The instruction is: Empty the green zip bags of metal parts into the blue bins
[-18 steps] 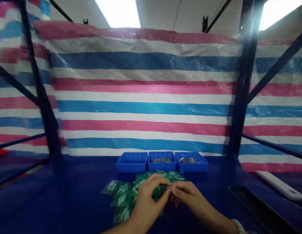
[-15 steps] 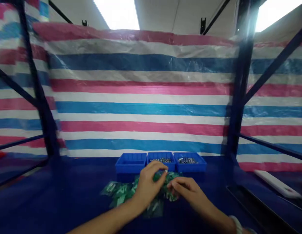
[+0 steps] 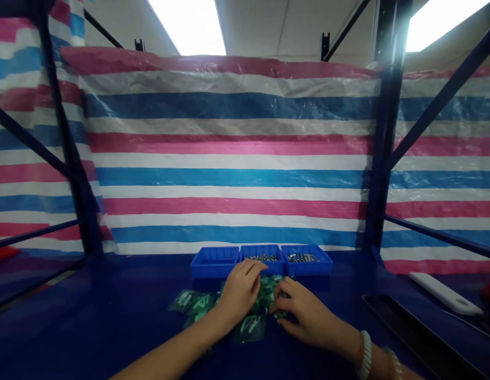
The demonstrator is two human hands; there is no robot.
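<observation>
Small clear green-tinted plastic packets [image 3: 251, 327] with pale parts inside lie in a loose pile on the blue tabletop. My left hand [image 3: 241, 289] is over the middle of this pile, palm down, its fingers stretched forward and apart from the thumb; nothing shows in it. At the pile's right side is my right hand [image 3: 302, 311]. Its bent fingers touch the packets there, and the thumb stands apart from them. Whatever lies under its fingertips is too small to make out.
Behind the pile stand three blue bins: the left bin [image 3: 214, 269] shows no contents, the middle bin [image 3: 264, 250] and right bin [image 3: 314, 268] hold small metal parts. A dark flat tray-like object [image 3: 415, 332] and a white elongated object [image 3: 445, 293] lie right. Blue posts [image 3: 382, 158] flank the table.
My left hand has lowered onto the pile; the small white piece between its fingertips no longer shows. My right hand has opened somewhat over the packets. The view has shifted slightly.
</observation>
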